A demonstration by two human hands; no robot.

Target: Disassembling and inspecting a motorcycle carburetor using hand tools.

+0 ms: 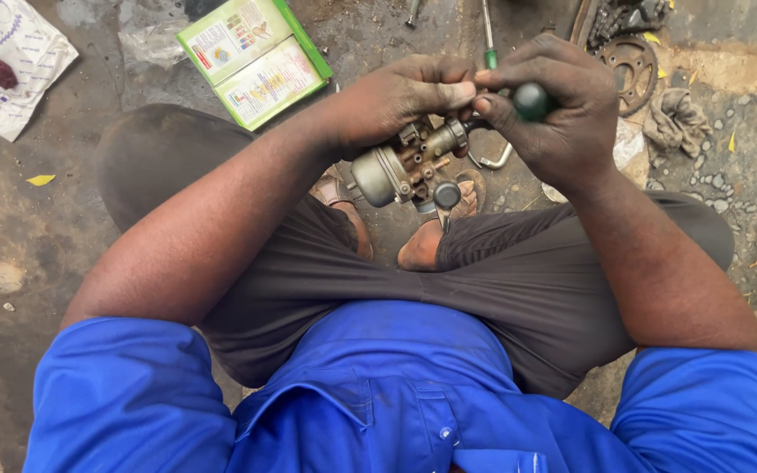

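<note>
Both hands grip work: left hand clasps carburetor, long axis level, bowl leftward; right hand grips screwdriver.

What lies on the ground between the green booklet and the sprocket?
In the head view, a green-handled screwdriver lies between the green booklet and the sprocket.

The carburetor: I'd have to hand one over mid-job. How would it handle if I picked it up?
The carburetor looks like solid metal, so probably stiff and heavy for its size. Its grimy, knobbly body may be greasy, though easy to grip. The left hand clasps it from above.
</note>
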